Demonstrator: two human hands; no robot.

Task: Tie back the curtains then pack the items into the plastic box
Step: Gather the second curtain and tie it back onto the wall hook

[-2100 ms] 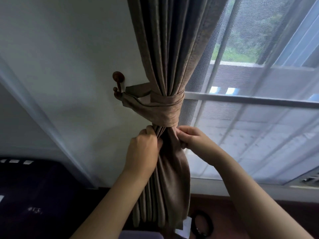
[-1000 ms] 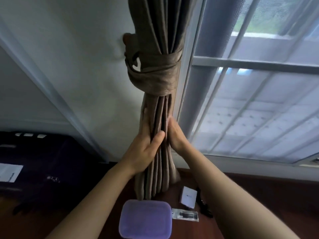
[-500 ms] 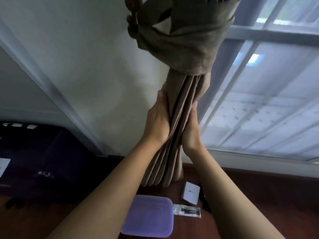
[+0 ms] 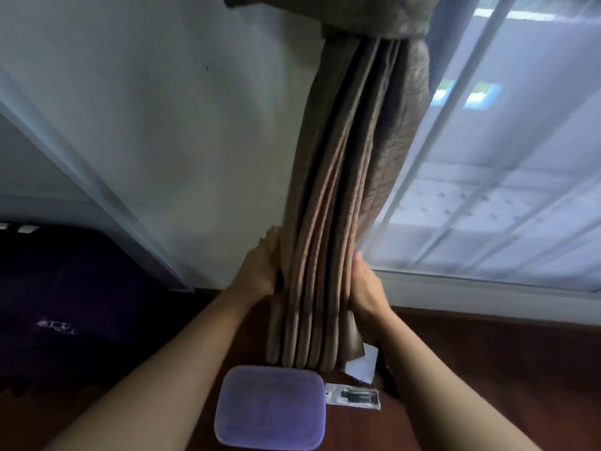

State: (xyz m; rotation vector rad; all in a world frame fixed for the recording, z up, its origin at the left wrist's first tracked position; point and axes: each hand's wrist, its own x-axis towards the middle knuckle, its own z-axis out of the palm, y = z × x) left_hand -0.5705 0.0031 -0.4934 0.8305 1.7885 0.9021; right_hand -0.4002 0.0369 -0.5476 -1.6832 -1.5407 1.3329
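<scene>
A pale wall (image 4: 169,118) meets a window veiled by a sheer net (image 4: 507,196), and below them runs a dark reddish wooden floor (image 4: 487,359) with a dark purple piece of furniture (image 4: 65,288) off to the left. The brown curtain (image 4: 344,196) hangs between wall and window, gathered into neat vertical pleats under a tie-back band (image 4: 374,17) of the same cloth at the top edge of the view. The left hand (image 4: 260,271) lies flat against the left side of the bundle, fingers straight and together; the right hand (image 4: 364,288) presses flat on the right side, so the pleats are squeezed between two open palms rather than pinched. The cloth looks thick, textured and soft, probably with some weight. It should fold easily but spring out of shape if let go, so the sides of the stacked pleats, low on the bundle, seem the sensible place to hold it. On the floor just under the hem sits a purple plastic box (image 4: 270,406) with its lid on, beside it a small clear packet (image 4: 353,396) holding something dark, and a white card (image 4: 362,366) partly behind the right forearm. These look light and rigid, easy to lift by their edges; the packet may be slippery.
</scene>
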